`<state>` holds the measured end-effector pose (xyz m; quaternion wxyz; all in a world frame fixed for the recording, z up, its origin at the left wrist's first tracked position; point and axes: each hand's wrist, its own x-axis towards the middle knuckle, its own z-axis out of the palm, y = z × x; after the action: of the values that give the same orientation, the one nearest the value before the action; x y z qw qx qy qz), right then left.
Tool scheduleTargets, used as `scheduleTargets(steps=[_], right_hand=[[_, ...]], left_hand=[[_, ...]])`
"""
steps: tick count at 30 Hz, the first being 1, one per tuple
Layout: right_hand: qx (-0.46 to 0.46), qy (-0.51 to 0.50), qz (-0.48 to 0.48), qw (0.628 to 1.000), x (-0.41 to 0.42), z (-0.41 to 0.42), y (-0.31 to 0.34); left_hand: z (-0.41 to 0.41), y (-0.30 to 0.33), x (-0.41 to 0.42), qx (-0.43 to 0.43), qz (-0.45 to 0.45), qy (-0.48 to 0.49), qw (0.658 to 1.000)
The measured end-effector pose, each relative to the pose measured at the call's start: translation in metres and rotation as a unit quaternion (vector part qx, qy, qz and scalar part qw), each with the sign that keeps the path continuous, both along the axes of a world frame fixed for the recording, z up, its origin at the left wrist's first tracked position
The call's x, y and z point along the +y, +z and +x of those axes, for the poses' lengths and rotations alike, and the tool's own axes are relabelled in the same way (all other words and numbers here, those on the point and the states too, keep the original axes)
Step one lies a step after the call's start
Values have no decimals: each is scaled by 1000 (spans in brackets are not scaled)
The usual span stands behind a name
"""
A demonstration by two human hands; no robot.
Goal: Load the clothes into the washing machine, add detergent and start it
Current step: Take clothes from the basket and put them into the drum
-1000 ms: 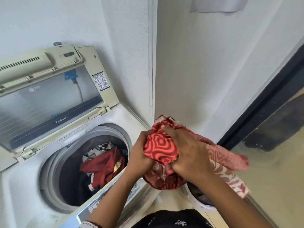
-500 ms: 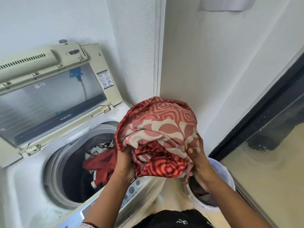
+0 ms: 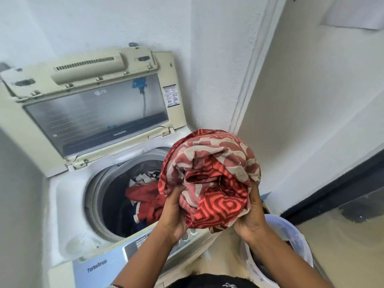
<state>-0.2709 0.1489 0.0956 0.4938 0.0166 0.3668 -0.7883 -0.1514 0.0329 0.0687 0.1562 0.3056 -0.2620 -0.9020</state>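
A bundled red and beige patterned cloth (image 3: 214,175) is held up in front of me, over the right front corner of the top-loading washing machine (image 3: 62,204). My left hand (image 3: 173,213) grips its lower left side and my right hand (image 3: 252,213) grips its lower right. The machine's lid (image 3: 93,109) stands open against the wall. Inside the drum (image 3: 99,196) lie red clothes (image 3: 143,196) with white and dark pieces. No detergent is in view.
A white laundry basket (image 3: 291,235) stands on the floor to the right of the machine, below my right forearm. The control panel (image 3: 116,260) runs along the machine's front edge. White walls meet in a corner behind; a dark door frame (image 3: 332,188) is at right.
Both hands have lifted the patterned cloth from over the basket up and leftward toward the machine's opening, gathering it into a tighter bundle. The camera has shifted, so the machine appears further right.
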Motion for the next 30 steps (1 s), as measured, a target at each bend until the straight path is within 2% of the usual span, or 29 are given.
scheduleTargets(steps=[3, 5, 9, 12, 18, 21, 27, 30], right_hand=[[44, 53, -8, 998, -23, 5, 4], [82, 98, 17, 992, -42, 5, 8], [226, 178, 128, 949, -85, 4, -1], [262, 246, 165, 919, -117, 12, -21], [253, 332, 266, 869, -169, 31, -65], [270, 371, 271, 846, -186, 38, -80], [317, 420, 282, 802, -190, 55, -98], [338, 401, 284, 803, -180, 51, -98]], left_hand=[[19, -3, -18, 1, -6, 41, 999], [36, -9, -36, -6, -44, 102, 994], [76, -12, -74, -58, -156, 195, 966], [97, -27, -95, -143, -209, 210, 944], [122, -78, -114, -257, -153, 200, 933], [123, -84, -113, -269, -106, 153, 945], [107, -90, -107, -301, -93, 166, 934], [102, -92, -103, -313, -90, 150, 933]])
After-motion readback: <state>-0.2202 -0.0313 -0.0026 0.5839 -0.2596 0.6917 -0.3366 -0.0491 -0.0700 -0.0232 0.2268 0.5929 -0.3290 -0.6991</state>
